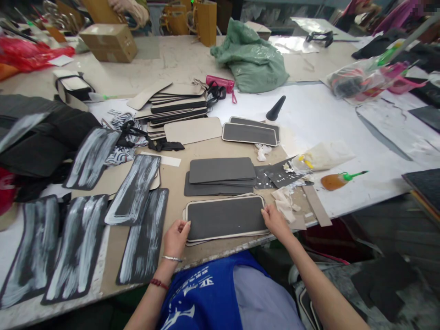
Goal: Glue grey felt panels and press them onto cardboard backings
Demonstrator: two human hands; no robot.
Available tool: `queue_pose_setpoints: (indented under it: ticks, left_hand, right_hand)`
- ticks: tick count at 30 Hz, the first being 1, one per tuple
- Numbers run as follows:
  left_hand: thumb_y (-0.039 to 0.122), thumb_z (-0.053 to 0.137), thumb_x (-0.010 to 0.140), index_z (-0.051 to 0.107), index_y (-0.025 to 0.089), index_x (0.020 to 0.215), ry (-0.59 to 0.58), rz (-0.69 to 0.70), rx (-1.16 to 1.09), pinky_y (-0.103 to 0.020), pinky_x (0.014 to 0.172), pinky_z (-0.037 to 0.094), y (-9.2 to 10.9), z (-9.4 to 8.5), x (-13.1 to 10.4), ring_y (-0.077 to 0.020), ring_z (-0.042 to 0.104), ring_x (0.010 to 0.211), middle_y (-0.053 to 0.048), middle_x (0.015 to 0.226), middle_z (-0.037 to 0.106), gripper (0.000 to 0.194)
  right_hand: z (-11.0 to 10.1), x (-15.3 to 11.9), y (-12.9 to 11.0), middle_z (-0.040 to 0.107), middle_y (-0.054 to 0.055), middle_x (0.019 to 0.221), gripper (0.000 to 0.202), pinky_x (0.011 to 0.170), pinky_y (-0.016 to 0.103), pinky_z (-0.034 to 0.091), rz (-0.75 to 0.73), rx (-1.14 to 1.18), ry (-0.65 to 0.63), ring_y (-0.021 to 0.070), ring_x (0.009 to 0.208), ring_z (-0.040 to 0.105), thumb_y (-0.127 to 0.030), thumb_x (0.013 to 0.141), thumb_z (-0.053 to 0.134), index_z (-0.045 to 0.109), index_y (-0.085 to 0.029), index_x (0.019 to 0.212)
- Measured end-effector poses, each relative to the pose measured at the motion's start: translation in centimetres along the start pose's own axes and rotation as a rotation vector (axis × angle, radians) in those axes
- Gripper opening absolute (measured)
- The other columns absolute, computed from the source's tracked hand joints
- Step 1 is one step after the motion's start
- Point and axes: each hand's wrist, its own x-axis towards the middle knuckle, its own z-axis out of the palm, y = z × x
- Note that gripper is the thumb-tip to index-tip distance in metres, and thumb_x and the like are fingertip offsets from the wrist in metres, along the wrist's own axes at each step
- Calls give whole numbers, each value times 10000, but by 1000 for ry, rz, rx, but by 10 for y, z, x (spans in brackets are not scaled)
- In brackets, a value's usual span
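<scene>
A dark grey rectangular panel with a pale border [227,218] lies on top of similar pieces at the table's near edge. My left hand [178,236] pinches its left end, and my right hand [274,221] pinches its right end. Just beyond it is a stack of plain dark grey sheets [222,170]. Left of my left hand, several dark pieces streaked with white glue, such as this coated strip [144,238], are spread over the table. Farther back rest two more bordered panels [250,134] and a beige board [193,130].
A pile of beige and black boards [177,105] stands at the back. To the right lie an orange glue bottle with a green nozzle [335,181], a clear bag [326,156] and crumpled scraps [284,201]. A green sack [252,59], a cardboard box [109,42] and a black cone [276,109] are farther off.
</scene>
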Motion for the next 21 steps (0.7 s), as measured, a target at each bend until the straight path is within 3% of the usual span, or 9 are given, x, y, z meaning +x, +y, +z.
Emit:
queue_pose_setpoints:
  ticks: [21]
  left_hand:
    - [304,476,685,437,193,550,20,71,-144,-219,521,350,-18,14,7,-108,452,505,49,499,451,179]
  right_hand:
    - [6,8,10,434,-19,539,179,541,282,332,55,-132,-61,167,531,464,-341,770,382,332,-240,630]
